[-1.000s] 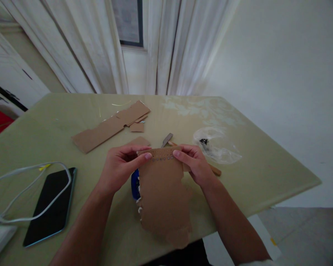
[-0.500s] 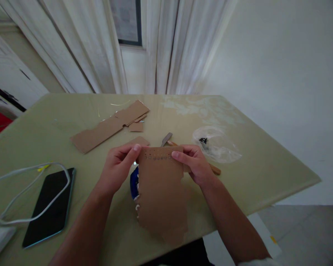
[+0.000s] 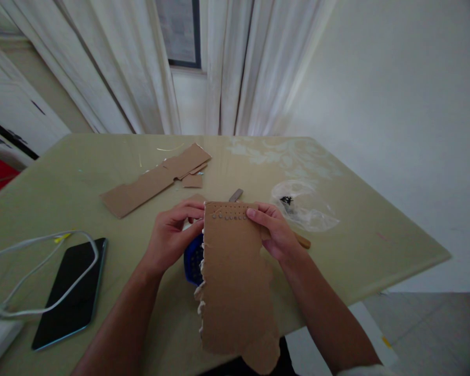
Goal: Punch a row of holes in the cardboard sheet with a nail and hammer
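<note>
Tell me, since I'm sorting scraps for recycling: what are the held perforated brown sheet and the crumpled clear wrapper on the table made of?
Perforated brown sheet: likely matte cardboard, with torn, ragged edges and punched holes. Crumpled clear wrapper: probably thin glossy plastic film, see-through and wrinkled.

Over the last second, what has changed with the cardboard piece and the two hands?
The punched cardboard piece has tipped more upright and come nearer the camera. The left hand slid off its top corner to the left edge, uncovering more of the blue object behind it. The right hand keeps pinching the top right corner. Phone, cable, cardboard strips and plastic bag stayed put.
</note>
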Demonstrator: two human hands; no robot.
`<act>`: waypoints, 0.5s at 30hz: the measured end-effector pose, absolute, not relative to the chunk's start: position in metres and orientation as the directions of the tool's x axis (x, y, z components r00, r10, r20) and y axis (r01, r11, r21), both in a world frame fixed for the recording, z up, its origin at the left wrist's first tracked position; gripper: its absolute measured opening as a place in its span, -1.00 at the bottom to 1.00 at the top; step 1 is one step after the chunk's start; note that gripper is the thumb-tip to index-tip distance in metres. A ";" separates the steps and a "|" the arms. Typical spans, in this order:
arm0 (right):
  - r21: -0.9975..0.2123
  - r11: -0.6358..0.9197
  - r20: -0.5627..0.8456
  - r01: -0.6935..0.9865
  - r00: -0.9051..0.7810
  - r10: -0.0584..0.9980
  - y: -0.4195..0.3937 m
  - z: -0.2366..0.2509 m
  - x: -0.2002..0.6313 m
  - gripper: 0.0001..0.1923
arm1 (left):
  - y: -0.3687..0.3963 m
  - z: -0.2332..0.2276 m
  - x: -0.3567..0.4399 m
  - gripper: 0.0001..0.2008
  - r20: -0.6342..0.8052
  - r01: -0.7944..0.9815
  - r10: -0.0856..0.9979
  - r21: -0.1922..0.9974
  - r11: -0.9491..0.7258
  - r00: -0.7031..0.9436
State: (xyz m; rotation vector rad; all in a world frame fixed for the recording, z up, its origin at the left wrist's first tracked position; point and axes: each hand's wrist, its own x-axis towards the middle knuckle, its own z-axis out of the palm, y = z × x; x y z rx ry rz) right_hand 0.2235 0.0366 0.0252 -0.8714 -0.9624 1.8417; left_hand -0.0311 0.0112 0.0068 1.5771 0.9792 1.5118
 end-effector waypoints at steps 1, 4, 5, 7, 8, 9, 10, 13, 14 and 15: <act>-0.871 -0.333 -0.187 -0.362 -0.383 0.905 0.037 0.025 0.223 -0.62 | 0.012 0.005 -0.031 -0.92 0.457 0.045 0.889 0.888 -0.457 0.008; -0.906 -0.308 -0.202 -0.291 -0.341 0.918 0.038 0.024 0.222 -0.56 | 0.012 0.005 -0.031 -0.94 0.484 0.061 0.875 0.874 -0.483 -0.008; -0.925 -0.287 -0.199 -0.249 -0.326 0.924 0.038 0.024 0.223 -0.52 | 0.012 0.006 -0.031 -0.93 0.486 0.069 0.874 0.872 -0.484 -0.002; -0.962 -0.214 -0.157 -0.170 -0.297 0.942 0.039 0.024 0.223 -0.50 | 0.011 0.008 -0.030 -0.90 0.480 0.089 0.877 0.873 -0.480 0.015; -0.975 -0.170 -0.125 -0.142 -0.286 0.950 0.039 0.024 0.224 -0.52 | 0.010 0.009 -0.029 -0.88 0.474 0.100 0.880 0.874 -0.475 0.027; -0.984 -0.131 -0.093 -0.121 -0.278 0.956 0.040 0.024 0.225 -0.54 | 0.010 0.010 -0.029 -0.86 0.470 0.109 0.882 0.875 -0.472 0.037; -0.989 -0.105 -0.071 -0.106 -0.279 0.958 0.040 0.024 0.226 -0.54 | 0.009 0.011 -0.029 -0.84 0.468 0.115 0.883 0.875 -0.470 0.044; -0.992 -0.110 -0.078 -0.070 -0.357 0.931 0.039 0.022 0.228 -0.49 | 0.008 0.012 -0.027 -0.80 0.469 0.130 0.881 0.872 -0.473 0.057; -0.991 -0.118 -0.088 -0.055 -0.388 0.917 0.038 0.022 0.228 -0.49 | 0.008 0.013 -0.026 -0.79 0.471 0.136 0.880 0.869 -0.475 0.058; -0.992 -0.123 -0.097 -0.037 -0.412 0.906 0.038 0.021 0.228 -0.48 | 0.007 0.014 -0.025 -0.78 0.474 0.142 0.879 0.867 -0.477 0.059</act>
